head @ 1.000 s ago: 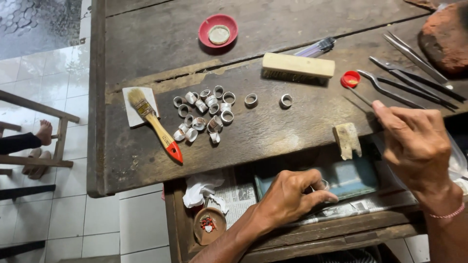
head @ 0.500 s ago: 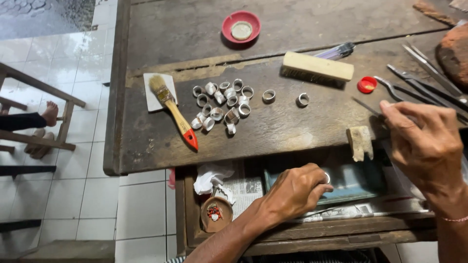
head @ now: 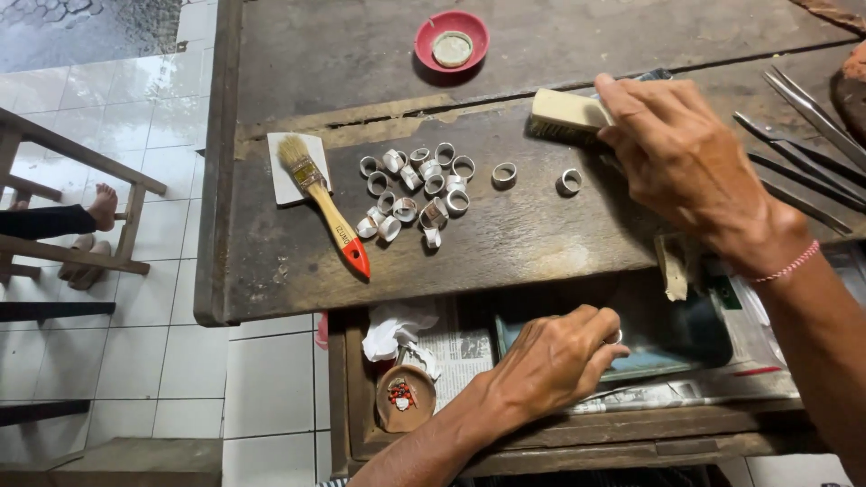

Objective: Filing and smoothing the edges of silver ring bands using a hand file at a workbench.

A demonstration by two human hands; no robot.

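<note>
The right hand [head: 686, 162], idle near the tools a second earlier, had closed on the pale block brush [head: 564, 113]; the left hand [head: 550, 361] pinched a silver ring [head: 616, 336] over the open drawer [head: 631, 424].

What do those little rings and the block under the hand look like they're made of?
The rings look like metal: silvery-grey with dull shine. The block under the right hand seems pale, unvarnished wood with dark bristles beneath, probably a brush.

Left hand [head: 550, 361]: fingers curled shut, palm down, forearm angled in from below.
Right hand [head: 681, 158]: reached forward, fingers gripping.
</note>
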